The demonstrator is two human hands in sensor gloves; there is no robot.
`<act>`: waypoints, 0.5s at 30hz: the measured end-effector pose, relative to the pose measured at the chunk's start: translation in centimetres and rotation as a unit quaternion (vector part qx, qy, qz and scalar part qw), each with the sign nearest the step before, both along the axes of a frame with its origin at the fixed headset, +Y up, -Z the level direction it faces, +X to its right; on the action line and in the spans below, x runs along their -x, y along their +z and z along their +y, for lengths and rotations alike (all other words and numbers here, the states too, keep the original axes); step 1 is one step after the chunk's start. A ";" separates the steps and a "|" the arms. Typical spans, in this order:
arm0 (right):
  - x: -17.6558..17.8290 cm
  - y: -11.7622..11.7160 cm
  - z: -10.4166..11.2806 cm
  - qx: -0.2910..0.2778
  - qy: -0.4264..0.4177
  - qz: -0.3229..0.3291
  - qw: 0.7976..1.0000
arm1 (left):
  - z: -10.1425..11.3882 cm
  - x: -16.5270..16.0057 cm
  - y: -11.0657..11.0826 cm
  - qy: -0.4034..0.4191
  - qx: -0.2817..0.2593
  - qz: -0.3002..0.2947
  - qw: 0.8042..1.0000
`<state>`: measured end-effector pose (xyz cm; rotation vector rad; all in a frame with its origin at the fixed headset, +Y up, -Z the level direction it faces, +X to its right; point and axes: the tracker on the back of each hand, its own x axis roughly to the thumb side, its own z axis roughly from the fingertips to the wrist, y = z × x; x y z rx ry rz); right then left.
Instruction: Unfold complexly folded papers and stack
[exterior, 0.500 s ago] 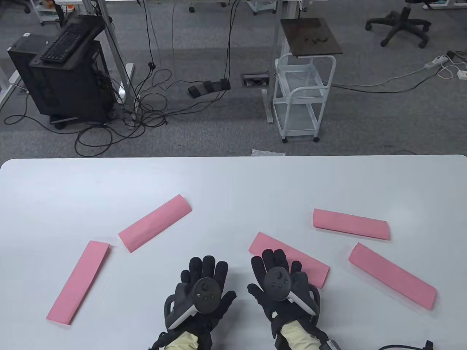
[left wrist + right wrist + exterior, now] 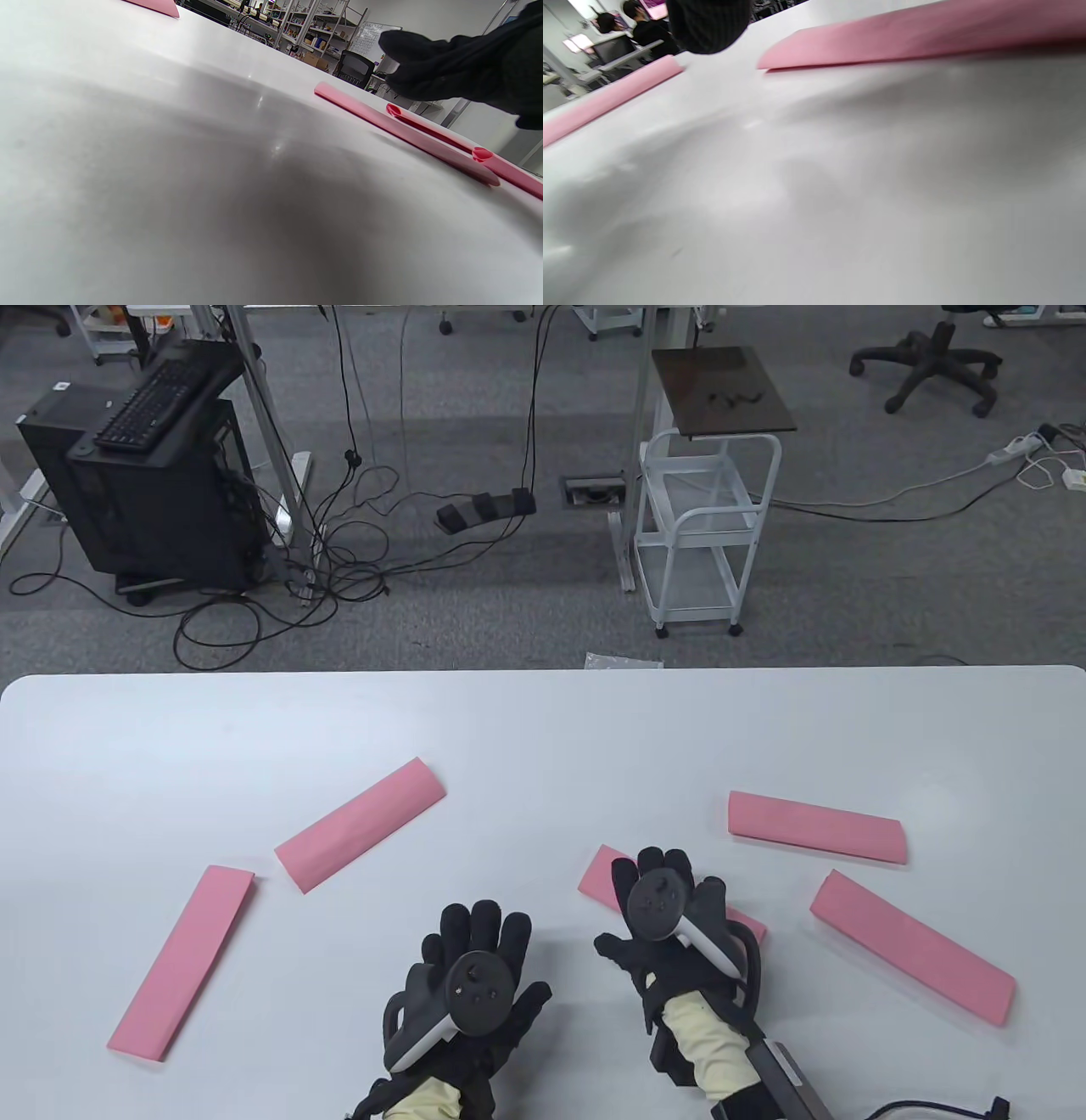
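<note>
A white table (image 2: 543, 729) with rounded far corners carries five folded pink papers. Toward the left edge lie a long strip (image 2: 182, 963) and, just beyond it, a slanted one (image 2: 361, 836). Right of the middle lies a third (image 2: 598, 878), partly covered. Toward the right edge lie two more (image 2: 816, 826) (image 2: 912, 948).

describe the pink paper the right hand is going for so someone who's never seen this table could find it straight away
On the white table lie five folded pink strips, two on the left and three on the right. Of the right three, it is the middle paper, nearest the table's centre and slanting down to the right. Only this one lies partly under the right hand; the others lie uncovered.
</note>
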<state>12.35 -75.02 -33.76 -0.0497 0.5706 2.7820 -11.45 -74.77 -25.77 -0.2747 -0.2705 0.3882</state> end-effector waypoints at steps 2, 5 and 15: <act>-0.7 -1.2 0.0 0.017 0.018 -0.016 1.000 | 0.0 0.0 0.0 0.002 0.000 0.001 1.000; -1.7 -2.5 -0.6 0.064 0.023 -0.040 0.997 | -0.1 0.0 0.0 0.009 0.009 -0.001 1.000; -2.9 -3.3 -3.3 0.143 0.008 -0.081 0.986 | -0.1 -0.1 0.1 0.000 0.007 0.001 1.000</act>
